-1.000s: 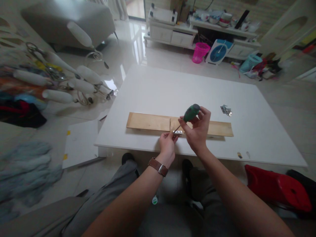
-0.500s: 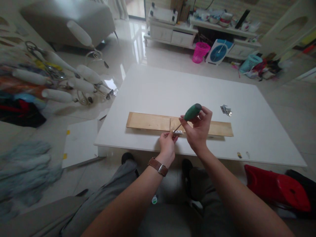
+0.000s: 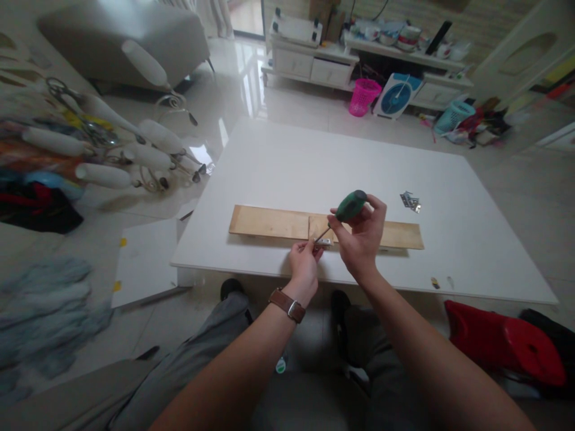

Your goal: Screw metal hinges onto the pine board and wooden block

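Note:
My right hand (image 3: 362,236) grips a green-handled screwdriver (image 3: 351,205), which slants down to the left. Its tip meets a small silver metal bracket (image 3: 323,242) at the front edge of a long wooden board (image 3: 269,222). At the bracket's left end, the fingers of my left hand (image 3: 305,258) are pinched together, close to the screwdriver tip. Whether they hold the bracket or a small screw is too fine to make out. The board lies across a white tabletop (image 3: 350,161), with a seam near its middle.
Several metal brackets (image 3: 411,202) lie in a pile at the right of the tabletop, with a small yellow-and-dark piece (image 3: 435,282) near the front edge. A red plastic seat (image 3: 507,341) stands at the lower right. A white panel (image 3: 146,260) is at the left.
Both hands stay at the bracket, and the screwdriver's handle has shifted very slightly. Otherwise the scene looks the same.

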Available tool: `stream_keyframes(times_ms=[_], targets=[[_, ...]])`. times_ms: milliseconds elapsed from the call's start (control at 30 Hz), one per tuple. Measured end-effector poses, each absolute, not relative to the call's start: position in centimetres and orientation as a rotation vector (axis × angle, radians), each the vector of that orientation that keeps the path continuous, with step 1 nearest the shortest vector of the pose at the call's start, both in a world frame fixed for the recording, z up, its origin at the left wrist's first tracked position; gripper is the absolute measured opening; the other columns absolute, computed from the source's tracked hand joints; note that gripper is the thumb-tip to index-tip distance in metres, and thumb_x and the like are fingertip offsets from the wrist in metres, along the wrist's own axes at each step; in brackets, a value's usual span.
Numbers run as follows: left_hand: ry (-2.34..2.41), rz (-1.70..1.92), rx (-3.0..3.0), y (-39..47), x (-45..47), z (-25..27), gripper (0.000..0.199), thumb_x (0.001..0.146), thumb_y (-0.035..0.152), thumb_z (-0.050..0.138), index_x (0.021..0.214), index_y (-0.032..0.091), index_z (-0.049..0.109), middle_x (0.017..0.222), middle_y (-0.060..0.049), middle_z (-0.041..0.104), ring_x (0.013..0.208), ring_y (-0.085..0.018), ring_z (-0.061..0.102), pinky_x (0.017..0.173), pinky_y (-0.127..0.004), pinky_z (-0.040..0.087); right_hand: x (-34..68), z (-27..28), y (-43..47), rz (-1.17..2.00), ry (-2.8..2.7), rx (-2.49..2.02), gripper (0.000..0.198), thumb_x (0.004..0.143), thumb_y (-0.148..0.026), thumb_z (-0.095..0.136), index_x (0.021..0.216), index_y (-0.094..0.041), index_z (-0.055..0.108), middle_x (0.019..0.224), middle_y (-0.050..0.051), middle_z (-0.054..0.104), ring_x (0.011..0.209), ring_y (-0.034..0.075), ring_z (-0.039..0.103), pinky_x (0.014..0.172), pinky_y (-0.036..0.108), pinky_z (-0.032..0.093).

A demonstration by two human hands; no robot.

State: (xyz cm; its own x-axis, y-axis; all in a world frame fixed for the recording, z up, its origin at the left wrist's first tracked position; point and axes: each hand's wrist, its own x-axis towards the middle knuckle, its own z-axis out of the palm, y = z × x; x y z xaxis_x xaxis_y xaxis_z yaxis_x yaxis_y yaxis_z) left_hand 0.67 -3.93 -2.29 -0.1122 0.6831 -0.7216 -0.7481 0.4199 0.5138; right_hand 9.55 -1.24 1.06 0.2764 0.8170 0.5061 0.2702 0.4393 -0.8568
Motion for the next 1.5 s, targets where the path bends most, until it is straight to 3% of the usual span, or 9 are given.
stream_keyframes(times_ms=[200,433,633,833,1067,1300,1500], targets=[[1.150,1.216,-0.077,-3.92,0.67,-2.53,0.021,0.096,0.006,0.073,0.085,0.016,0.058,0.079,-0.002,0.070,0.072,-0.011,0.070,0.088,-0.029,0.062,9.50,1.01,-1.40,0.531,-1.308,-1.088,0.055,0.092,-0.033,0.077,0.135,-0.034,0.044,0.113,0.003,0.074,0.101,0.023,0.079,0.093,0.047,0.067],[1.152,1.214,-0.080,-3.98,0.64,-2.10,0.020,0.100,0.005,0.067,0.086,0.017,0.057,0.079,-0.004,0.071,0.073,-0.011,0.072,0.092,-0.031,0.062,9.74,0.87,-1.07,0.446,-1.318,-1.126,0.066,0.084,-0.028,0.084,0.136,-0.039,0.044,0.104,-0.003,0.063,0.090,0.019,0.074,0.085,0.040,0.068],[1.166,1.212,-0.074,-3.98,0.63,-2.08,0.021,0.101,0.006,0.066,0.085,0.016,0.057,0.078,-0.003,0.070,0.071,-0.010,0.070,0.086,-0.027,0.062,9.55,0.97,-1.39,0.538,-1.316,-1.086,0.060,0.089,-0.026,0.077,0.137,-0.037,0.043,0.111,0.000,0.068,0.099,0.021,0.076,0.092,0.044,0.066],[1.177,1.202,-0.078,-3.90,0.71,-1.98,0.020,0.100,0.008,0.069,0.085,0.016,0.057,0.078,-0.003,0.070,0.071,-0.011,0.069,0.086,-0.029,0.062,9.52,0.97,-0.97,0.470,-1.299,-1.117,0.067,0.083,-0.033,0.087,0.133,-0.038,0.043,0.114,-0.001,0.063,0.090,0.019,0.072,0.084,0.040,0.068],[1.167,1.207,-0.070,-3.94,0.72,-1.84,0.020,0.102,0.006,0.063,0.085,0.015,0.057,0.081,-0.004,0.070,0.073,-0.010,0.070,0.086,-0.027,0.061,9.46,0.90,-1.32,0.501,-1.342,-1.077,0.055,0.093,-0.027,0.073,0.138,-0.035,0.043,0.111,0.002,0.072,0.103,0.023,0.078,0.093,0.045,0.066],[1.173,1.208,-0.077,-3.91,0.71,-1.73,0.022,0.102,0.007,0.065,0.084,0.016,0.057,0.077,-0.002,0.070,0.071,-0.009,0.069,0.083,-0.026,0.061,9.66,0.82,-0.90,0.473,-1.302,-1.071,0.067,0.082,-0.027,0.087,0.134,-0.036,0.045,0.109,-0.001,0.067,0.089,0.019,0.076,0.082,0.038,0.067],[1.145,1.217,-0.069,-3.98,0.70,-2.21,0.021,0.099,0.007,0.068,0.084,0.016,0.058,0.079,-0.004,0.072,0.074,-0.012,0.071,0.088,-0.029,0.061,9.53,0.85,-1.43,0.513,-1.319,-1.023,0.057,0.090,-0.023,0.078,0.136,-0.035,0.047,0.109,0.000,0.072,0.098,0.022,0.078,0.090,0.043,0.066]])
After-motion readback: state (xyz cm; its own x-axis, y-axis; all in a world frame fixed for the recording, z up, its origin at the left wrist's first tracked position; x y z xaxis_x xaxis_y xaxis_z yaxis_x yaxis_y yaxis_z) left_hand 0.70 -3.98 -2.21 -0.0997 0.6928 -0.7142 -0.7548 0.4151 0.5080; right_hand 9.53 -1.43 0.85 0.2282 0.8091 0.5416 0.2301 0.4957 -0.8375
